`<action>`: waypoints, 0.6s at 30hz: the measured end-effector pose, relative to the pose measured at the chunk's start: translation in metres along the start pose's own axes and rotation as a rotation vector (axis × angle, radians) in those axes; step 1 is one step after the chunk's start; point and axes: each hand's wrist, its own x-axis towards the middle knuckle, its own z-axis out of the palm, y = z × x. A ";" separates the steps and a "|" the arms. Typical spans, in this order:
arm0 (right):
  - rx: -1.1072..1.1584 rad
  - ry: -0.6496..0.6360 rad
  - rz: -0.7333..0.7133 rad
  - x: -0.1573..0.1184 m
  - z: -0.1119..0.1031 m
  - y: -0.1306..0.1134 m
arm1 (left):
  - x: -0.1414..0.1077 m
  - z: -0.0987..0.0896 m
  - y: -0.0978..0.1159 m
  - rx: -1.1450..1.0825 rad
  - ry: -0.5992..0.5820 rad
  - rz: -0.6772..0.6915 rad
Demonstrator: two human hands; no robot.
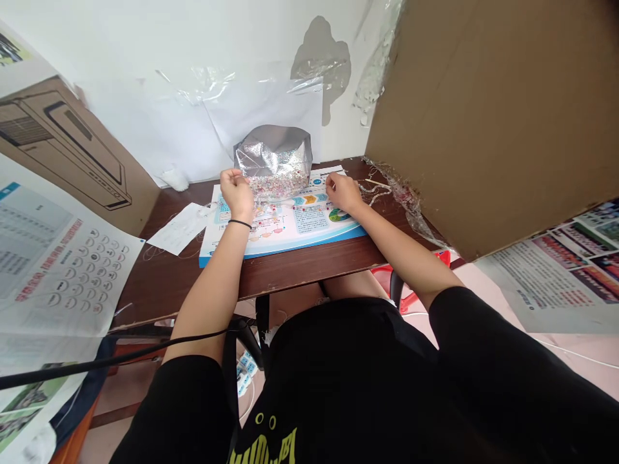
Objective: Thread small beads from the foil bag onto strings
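You're in a makeshift handwork corner, more home workroom than lab or shop. You've got a narrow dark-brown wooden desk (309,270) against a white wall (120,122) patched with clear plastic film, a large brown cardboard sheet (493,116) at right, and a printed cardboard carton (62,154) at left. White printed paper posters (58,270) hang at both sides. A silver foil pouch of beads (273,154) sits on the desk; a white power strip (245,374) lies on the pale pink floor (580,361).
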 end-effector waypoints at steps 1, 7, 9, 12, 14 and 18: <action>-0.018 -0.005 0.010 0.000 -0.002 -0.001 | 0.000 -0.002 -0.002 0.095 -0.014 0.062; -0.096 -0.030 0.025 -0.002 -0.008 -0.005 | -0.004 -0.007 -0.010 0.409 -0.262 0.252; -0.116 -0.037 0.009 -0.003 -0.008 -0.005 | -0.004 -0.006 -0.011 0.407 -0.314 0.279; -0.171 -0.080 -0.020 -0.004 -0.007 -0.004 | -0.008 0.000 -0.009 0.345 -0.346 0.209; -0.207 -0.120 -0.037 -0.004 -0.005 -0.002 | -0.015 0.006 -0.004 0.254 -0.361 0.043; -0.121 -0.044 -0.100 -0.006 -0.002 -0.005 | -0.040 0.018 0.009 -0.028 -0.464 -0.318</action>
